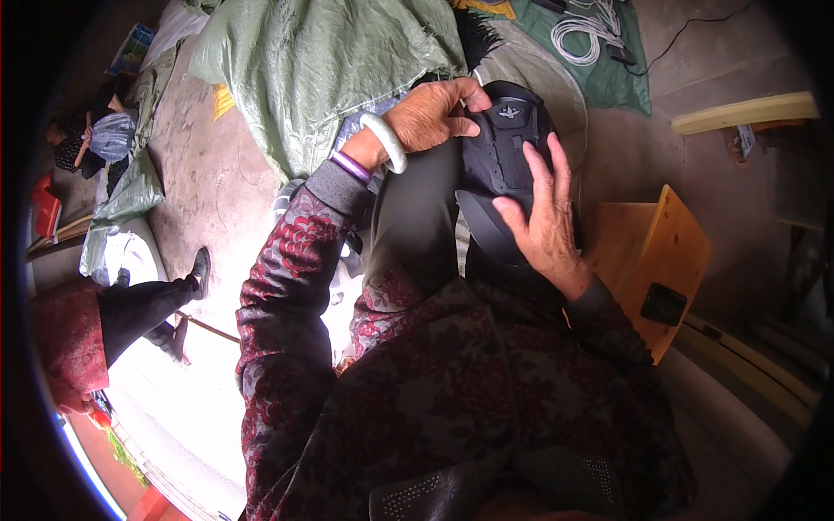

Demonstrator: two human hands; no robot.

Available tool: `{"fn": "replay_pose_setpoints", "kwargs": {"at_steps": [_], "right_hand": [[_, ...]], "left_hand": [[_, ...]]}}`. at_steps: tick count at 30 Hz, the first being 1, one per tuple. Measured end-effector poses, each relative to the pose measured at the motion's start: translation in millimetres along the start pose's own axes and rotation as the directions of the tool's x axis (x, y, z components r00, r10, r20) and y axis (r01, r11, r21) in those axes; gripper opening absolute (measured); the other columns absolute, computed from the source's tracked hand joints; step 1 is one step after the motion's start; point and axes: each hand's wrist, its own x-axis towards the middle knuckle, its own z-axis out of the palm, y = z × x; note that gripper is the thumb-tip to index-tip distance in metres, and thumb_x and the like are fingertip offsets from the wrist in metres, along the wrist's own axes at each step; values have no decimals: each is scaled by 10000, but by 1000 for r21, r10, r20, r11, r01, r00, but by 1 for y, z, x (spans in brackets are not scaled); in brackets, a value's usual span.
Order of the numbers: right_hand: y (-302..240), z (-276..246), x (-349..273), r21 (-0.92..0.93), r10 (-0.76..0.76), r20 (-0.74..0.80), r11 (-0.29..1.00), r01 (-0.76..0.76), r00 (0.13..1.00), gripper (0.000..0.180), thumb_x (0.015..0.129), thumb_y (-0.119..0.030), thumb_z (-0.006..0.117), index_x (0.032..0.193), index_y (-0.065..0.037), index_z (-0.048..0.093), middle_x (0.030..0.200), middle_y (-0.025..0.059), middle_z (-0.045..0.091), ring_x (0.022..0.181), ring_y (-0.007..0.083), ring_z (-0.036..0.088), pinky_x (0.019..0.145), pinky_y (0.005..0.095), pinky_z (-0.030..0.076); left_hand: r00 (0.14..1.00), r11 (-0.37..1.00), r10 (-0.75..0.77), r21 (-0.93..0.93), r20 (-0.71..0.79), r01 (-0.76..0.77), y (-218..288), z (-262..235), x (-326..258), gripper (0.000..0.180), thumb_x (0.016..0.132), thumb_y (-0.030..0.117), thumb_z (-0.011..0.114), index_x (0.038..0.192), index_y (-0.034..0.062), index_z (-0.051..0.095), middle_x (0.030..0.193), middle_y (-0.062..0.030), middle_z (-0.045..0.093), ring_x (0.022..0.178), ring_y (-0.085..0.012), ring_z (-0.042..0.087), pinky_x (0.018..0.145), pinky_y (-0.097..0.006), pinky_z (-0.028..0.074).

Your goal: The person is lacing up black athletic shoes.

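Note:
Across my lap lies a black padded piece [498,165] with a curved rim and a small silver winged emblem near its far end; I cannot tell its exact kind. My left hand [432,113], with a pale bangle at the wrist, is closed at the far left edge of the piece, the curled index finger beside the emblem and the thumb just nearer. My right hand [549,213] rests on the right side of the piece, fingers stretched out and thumb spread toward its middle.
Green woven sheeting [321,69] lies ahead. Coiled white cable [584,39] lies at the far right. Beside my right arm is a wooden stool [656,234] with a black phone [664,304] on it. Another person's leg [143,313] is at left.

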Motion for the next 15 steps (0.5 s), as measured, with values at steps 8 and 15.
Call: {"fn": "replay_pose_setpoints", "kwargs": {"at_steps": [8, 15], "right_hand": [[-12, 5, -10, -155, -20, 58, 987, 29, 998, 745, 761, -123, 764, 1433, -271, 478, 1540, 351, 104, 1339, 548, 306, 1058, 560, 345], [-12, 7, -16, -234, -79, 110, 967, 103, 991, 450, 739, -100, 737, 1161, -251, 698, 1550, 350, 96, 1364, 552, 277, 1046, 564, 354]], "left_hand": [[999, 997, 26, 80, -47, -22, 7, 5, -3, 326, 807, 52, 754, 1105, 44, 622, 959, -96, 689, 917, -237, 665, 820, -340, 524], [991, 983, 85, 174, -101, -67, 13, 4, -10, 322, 823, 47, 732, 1121, 72, 613, 915, -68, 666, 850, -190, 651, 761, -335, 510]]}}
